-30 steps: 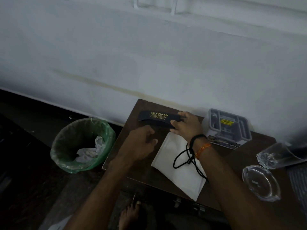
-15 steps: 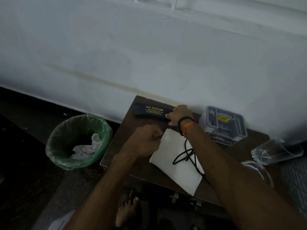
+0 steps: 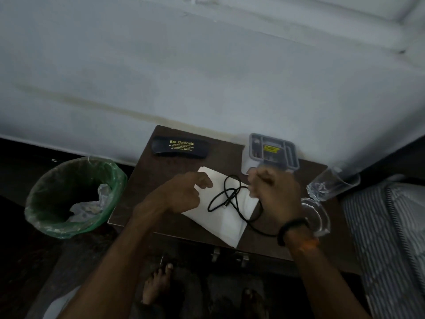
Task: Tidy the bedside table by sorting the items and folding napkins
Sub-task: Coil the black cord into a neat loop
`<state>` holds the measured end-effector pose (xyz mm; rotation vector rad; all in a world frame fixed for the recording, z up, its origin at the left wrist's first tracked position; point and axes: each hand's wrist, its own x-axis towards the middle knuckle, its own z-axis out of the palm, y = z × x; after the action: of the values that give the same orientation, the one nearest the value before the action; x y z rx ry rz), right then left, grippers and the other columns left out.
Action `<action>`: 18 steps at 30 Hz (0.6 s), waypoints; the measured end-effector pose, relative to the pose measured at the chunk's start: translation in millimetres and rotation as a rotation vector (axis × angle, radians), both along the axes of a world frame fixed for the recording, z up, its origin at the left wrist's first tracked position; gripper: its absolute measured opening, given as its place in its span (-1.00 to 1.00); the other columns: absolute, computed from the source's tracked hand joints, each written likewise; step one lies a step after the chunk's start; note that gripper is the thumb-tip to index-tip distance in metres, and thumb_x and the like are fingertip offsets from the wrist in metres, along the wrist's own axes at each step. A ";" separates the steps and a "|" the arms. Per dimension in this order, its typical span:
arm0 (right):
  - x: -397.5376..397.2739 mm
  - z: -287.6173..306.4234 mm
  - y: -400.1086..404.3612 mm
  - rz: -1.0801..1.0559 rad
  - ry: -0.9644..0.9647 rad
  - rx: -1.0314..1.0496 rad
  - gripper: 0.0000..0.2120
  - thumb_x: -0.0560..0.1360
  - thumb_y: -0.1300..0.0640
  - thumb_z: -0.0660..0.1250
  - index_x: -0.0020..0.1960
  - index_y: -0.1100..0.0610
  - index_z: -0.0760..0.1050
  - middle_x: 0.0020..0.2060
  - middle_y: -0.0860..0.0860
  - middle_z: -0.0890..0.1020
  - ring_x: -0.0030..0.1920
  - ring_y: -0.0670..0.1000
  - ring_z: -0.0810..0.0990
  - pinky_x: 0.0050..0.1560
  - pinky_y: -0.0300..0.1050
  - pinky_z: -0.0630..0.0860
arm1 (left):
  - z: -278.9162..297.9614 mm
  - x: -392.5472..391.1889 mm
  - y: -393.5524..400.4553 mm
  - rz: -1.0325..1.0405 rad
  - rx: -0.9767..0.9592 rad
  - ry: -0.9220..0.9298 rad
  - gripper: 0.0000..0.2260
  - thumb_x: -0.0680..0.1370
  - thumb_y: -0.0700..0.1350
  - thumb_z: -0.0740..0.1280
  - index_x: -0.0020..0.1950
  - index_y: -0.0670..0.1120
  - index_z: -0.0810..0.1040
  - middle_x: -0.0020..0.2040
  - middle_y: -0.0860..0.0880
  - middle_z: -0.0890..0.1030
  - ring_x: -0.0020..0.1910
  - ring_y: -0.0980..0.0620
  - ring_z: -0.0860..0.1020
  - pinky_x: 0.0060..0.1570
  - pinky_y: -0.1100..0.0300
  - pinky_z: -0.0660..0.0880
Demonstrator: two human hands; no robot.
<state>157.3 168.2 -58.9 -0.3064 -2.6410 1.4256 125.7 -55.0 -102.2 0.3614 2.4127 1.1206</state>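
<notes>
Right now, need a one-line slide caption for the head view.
Both hands hover over a white napkin and black cord on the bedside table.

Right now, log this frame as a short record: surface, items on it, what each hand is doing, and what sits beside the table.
surface: dark wooden bedside table
napkin: white napkin, flat, unfolded
cable: black cable looped on the napkin
case: black spectacle case at back left, untouched
left hand: left hand over napkin's left edge, fingers curled
right hand: right hand closed, at the cable
floor: green-lined bin on left
</notes>
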 end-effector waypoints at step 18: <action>27.1 -37.9 44.6 0.209 -0.193 0.466 -0.78 0.50 0.13 0.35 0.13 0.05 0.59 0.11 0.03 0.58 0.11 0.06 0.57 0.07 -0.14 0.48 | 13.7 13.7 64.0 0.398 0.291 -0.471 -0.78 0.44 -0.27 0.50 0.04 -0.28 0.60 0.07 -0.32 0.63 0.03 -0.26 0.66 0.00 -0.10 0.65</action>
<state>184.4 212.8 -96.8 -0.1238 -3.1337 0.8097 139.3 9.1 -88.5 -0.2871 1.9475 1.5333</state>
